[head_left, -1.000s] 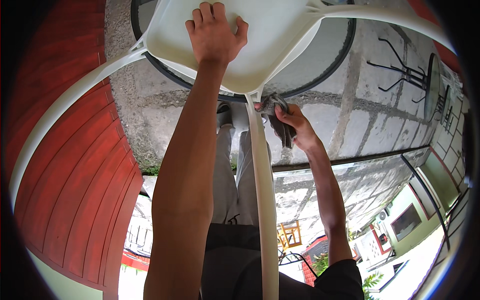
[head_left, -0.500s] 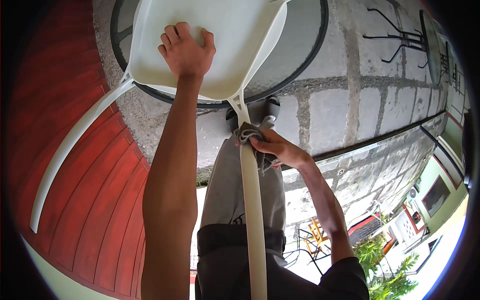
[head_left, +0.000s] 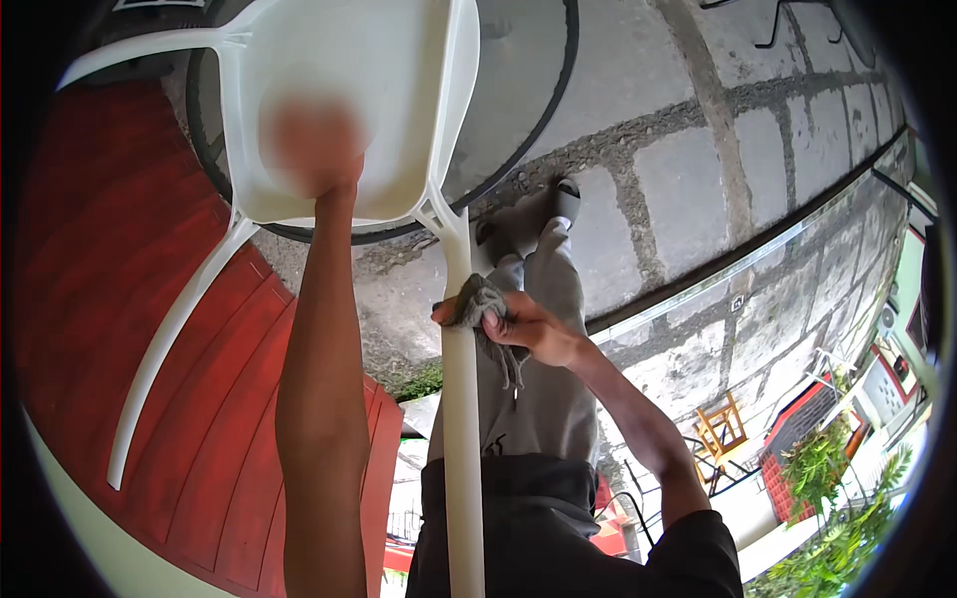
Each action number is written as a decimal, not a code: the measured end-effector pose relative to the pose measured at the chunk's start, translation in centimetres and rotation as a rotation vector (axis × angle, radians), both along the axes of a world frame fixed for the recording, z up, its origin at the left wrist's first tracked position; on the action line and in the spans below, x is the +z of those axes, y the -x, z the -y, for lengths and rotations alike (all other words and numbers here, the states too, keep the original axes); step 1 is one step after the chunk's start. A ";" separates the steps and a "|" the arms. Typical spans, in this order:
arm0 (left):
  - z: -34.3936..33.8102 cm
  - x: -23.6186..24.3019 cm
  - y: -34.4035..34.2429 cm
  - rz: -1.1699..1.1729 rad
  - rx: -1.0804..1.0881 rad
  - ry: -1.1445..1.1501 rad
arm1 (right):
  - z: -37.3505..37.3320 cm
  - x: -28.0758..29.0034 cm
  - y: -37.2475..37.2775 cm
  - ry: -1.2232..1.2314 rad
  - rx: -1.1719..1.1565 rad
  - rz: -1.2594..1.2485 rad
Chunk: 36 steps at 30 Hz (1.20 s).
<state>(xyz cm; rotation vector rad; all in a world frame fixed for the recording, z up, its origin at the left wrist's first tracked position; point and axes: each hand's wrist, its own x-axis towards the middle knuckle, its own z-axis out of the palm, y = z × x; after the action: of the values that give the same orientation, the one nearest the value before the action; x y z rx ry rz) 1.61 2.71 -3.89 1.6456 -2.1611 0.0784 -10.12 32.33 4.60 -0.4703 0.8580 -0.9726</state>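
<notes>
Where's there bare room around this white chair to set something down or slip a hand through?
Tabletop right of the chair, up to the dark rim, plus the paving beyond that rim, looks bare. A hand might pass between the left forearm and the near chair leg. Crowded: where the right hand holds the gray cloth against that leg, trousers behind.

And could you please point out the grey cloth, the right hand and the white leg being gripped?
Grey cloth (head_left: 478, 301): head view, on its bunched upper part.
Right hand (head_left: 536, 331): head view, near the thumb's base.
White leg (head_left: 463, 439): head view, on the bare stretch below the cloth.
</notes>
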 end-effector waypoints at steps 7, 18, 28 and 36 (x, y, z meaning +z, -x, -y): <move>-0.1 0.0 0.0 0.072 0.034 -0.031 | 1.3 -8.2 -5.1 -0.120 -0.513 0.332; 0.1 0.2 0.1 0.019 0.025 -0.040 | 2.8 -4.6 -5.6 -0.284 -0.644 0.125; 0.7 -0.3 -1.3 0.074 -0.022 -0.021 | -0.4 12.4 -5.7 0.255 -0.084 0.451; 1.2 -0.7 -1.7 0.029 -0.055 -0.009 | 0.7 4.6 -5.5 -0.069 -0.152 0.086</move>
<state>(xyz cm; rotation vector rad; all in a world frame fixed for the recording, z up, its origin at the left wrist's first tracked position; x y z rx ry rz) 3.31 1.50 -4.56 1.5984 -2.2295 0.0764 -4.67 31.64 9.16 -0.3053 0.8552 -1.0912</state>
